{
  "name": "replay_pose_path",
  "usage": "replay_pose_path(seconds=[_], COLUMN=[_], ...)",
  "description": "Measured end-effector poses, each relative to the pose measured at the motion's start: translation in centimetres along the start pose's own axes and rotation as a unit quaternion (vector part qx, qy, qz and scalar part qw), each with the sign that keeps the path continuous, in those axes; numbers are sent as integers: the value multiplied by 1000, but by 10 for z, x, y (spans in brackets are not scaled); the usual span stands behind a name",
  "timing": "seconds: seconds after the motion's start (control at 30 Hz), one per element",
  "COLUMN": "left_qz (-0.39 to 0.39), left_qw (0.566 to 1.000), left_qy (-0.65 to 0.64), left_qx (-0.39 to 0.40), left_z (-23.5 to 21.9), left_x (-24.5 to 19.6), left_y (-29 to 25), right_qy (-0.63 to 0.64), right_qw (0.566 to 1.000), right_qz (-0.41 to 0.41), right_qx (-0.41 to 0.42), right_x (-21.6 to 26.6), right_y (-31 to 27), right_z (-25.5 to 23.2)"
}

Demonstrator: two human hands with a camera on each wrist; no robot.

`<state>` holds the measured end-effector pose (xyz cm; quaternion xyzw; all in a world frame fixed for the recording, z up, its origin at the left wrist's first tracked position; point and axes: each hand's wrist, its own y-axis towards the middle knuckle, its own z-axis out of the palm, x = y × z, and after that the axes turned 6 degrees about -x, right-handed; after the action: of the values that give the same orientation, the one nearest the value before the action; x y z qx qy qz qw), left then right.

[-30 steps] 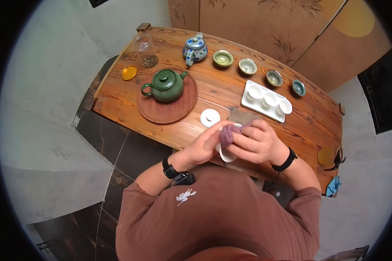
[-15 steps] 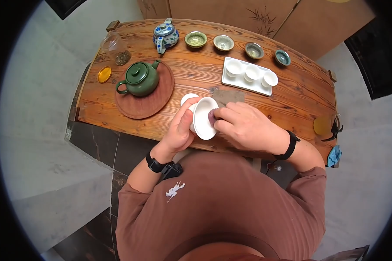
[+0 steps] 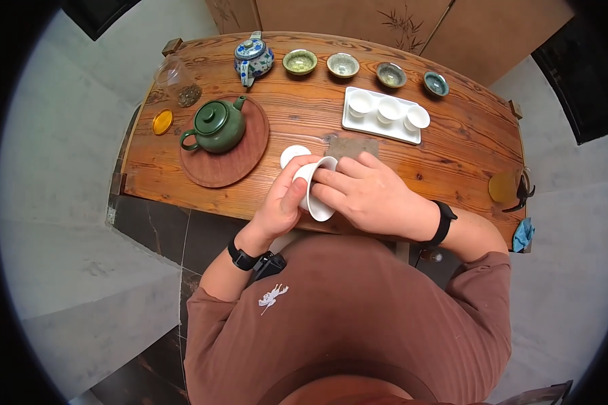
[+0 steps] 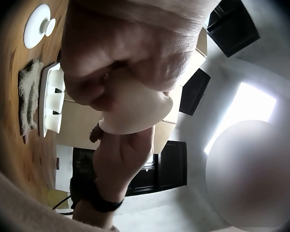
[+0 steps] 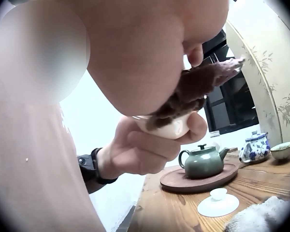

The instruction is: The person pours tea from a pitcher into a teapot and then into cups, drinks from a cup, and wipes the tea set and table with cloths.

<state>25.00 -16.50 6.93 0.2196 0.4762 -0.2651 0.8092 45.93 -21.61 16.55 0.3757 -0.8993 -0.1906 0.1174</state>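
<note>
My left hand (image 3: 278, 204) grips a white gaiwan bowl (image 3: 321, 210) from outside, above the table's near edge. The bowl is tilted, its mouth turned towards my right hand (image 3: 378, 199). My right fingers reach inside it with a bunched purple cloth (image 5: 198, 84). In the head view that cloth is hidden behind the fingers and bowl wall; the right wrist view shows it pressed over the rim, one end sticking out. The white gaiwan lid (image 3: 293, 156) lies knob up on the table, just beyond my left hand.
A folded grey-brown cloth (image 3: 351, 146) lies beyond my hands. Behind it is a white tray (image 3: 385, 133) with three white cups. A green teapot (image 3: 217, 128) stands on a round wooden board (image 3: 253, 145) at left. Several bowls and a blue-and-white teapot (image 3: 253, 59) line the back.
The bowl has come away from the chest to the left and turned its mouth towards the right hand. The right fingers have gone deeper inside with the cloth. The head view has shifted.
</note>
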Motion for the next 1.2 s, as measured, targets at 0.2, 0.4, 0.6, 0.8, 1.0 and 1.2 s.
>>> replay_pose_path(seconds=[0.2,0.4,0.6,0.8,1.0,1.2], left_qz=[35,5,-40,11,24,6], left_qw=[999,999,998,999,998,998], left_qy=[31,-37,-49,-45,-38,-40], left_qx=[-12,-23,-14,14,-42,-55], left_z=[2,10,8,7,-2,-1], left_x=[5,-6,-4,0,1,3], left_y=[1,1,1,-2,0,2], right_qy=[369,367,81,-64,23,275], right_qw=[910,927,972,975,996,961], right_qz=[171,22,-120,-128,-15,28], right_qx=[74,-74,-186,-173,-87,-15], right_x=[2,1,-6,-22,-20,-15], right_y=[-5,-2,1,2,-3,-10], right_z=[-6,5,8,0,2,3])
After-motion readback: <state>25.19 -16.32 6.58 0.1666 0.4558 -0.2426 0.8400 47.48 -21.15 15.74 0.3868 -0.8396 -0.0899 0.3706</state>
